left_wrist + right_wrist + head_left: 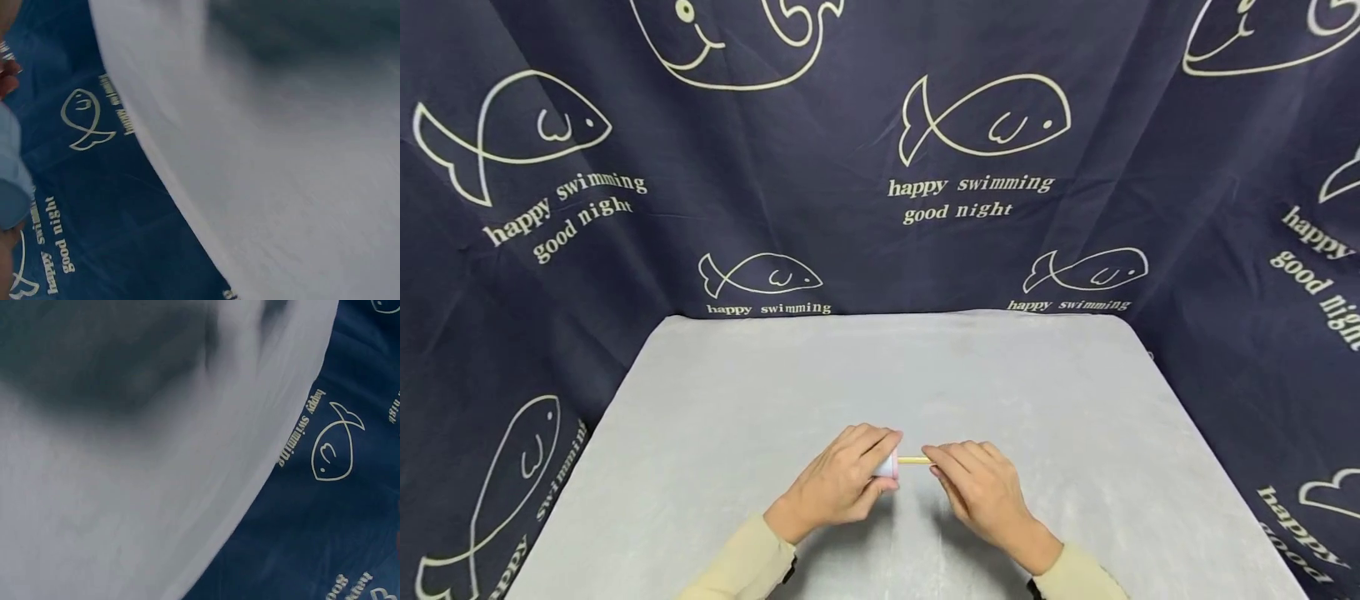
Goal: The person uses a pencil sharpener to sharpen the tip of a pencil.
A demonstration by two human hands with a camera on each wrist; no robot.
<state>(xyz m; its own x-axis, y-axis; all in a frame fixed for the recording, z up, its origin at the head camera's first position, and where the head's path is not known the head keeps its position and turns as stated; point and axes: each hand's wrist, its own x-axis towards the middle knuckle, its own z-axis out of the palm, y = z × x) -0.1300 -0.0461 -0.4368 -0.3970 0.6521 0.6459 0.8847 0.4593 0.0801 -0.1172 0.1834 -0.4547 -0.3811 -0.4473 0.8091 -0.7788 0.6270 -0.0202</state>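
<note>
Over the near part of the pale grey table [880, 367], your two hands are facing each other. Your left hand [844, 477] is gripping a light-blue object [884, 467] with a pink rim [896, 463], fingers wrapping over it from above and thumb closing from below; the rim is facing your right side. Your right hand [981, 487] is pinching a thin yellow stick [914, 460] between thumb and fingers, and the stick is running nearly level across the short gap to the rim. Whether its tip is sitting inside or merely touching, I cannot tell. At its left edge, the left wrist view is catching the object's blue body; the right wrist view is showing neither your grip nor the stick. Cream sleeves [741, 560] are covering your forearms. Behind the table, a navy curtain [835, 183] is hanging, bearing pale fish outlines [1007, 127] and lettering [970, 185].
</note>
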